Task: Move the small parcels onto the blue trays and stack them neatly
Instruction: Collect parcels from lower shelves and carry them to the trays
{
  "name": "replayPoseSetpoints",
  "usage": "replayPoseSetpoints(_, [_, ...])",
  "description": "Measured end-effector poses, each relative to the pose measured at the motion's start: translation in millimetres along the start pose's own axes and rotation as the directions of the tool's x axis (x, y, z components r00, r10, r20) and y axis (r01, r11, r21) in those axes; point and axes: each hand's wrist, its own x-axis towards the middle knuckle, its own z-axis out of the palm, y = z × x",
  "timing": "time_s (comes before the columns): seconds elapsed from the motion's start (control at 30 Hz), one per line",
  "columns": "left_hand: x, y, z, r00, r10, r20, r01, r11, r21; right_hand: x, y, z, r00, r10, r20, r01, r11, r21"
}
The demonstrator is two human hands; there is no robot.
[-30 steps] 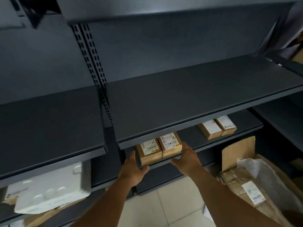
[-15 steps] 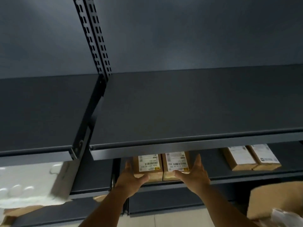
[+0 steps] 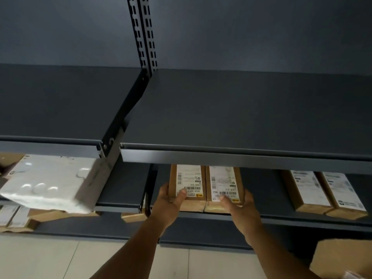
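Two bare forearms reach up from the bottom edge toward a dark metal shelf unit. Left hand (image 3: 168,204) wraps the outer left side of the left parcel (image 3: 188,188), thumb lying over its white label near the barcode. Right hand (image 3: 239,206) does the same on the outer right side of the right parcel (image 3: 222,188), thumb on top of its label, fingers round the side and out of sight. So both hands grip, one brown box each. The two parcels sit side by side, touching along their long edges, on the lower shelf (image 3: 281,215), front ends right at the shelf lip, back ends hidden under the shelf above. Cannot tell if they are lifted or resting on the shelf. Further right on the same shelf is a second pair of labelled parcels (image 3: 326,196), also touching each other, well apart from the held pair. At the left a white moulded packing block (image 3: 52,180) sticks out tilted over its shelf edge, cardboard bits beneath it. Bottom right corner shows part of a cardboard box (image 3: 342,258). Pale tiled floor (image 3: 50,258) below. Above the hands is the upper shelf (image 3: 231,117), and a slotted upright (image 3: 144,35) runs up the grey back panel.
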Motion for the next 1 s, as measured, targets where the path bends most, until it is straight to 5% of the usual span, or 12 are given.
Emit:
replayPoseSetpoints(0.43, [-118,2,-30,0.996,-0.055,-0.074,0.035,0.969,-0.244,-118,-22,-17,0.993,0.001,-0.120,0.012,0.994,0.110])
replayPoseSetpoints(1.0, [-364,43,-176,0.940,0.188,-0.285,-0.273,0.915,-0.297,-386,-122,-15,0.956,-0.215,-0.198,0.269,0.912,0.309])
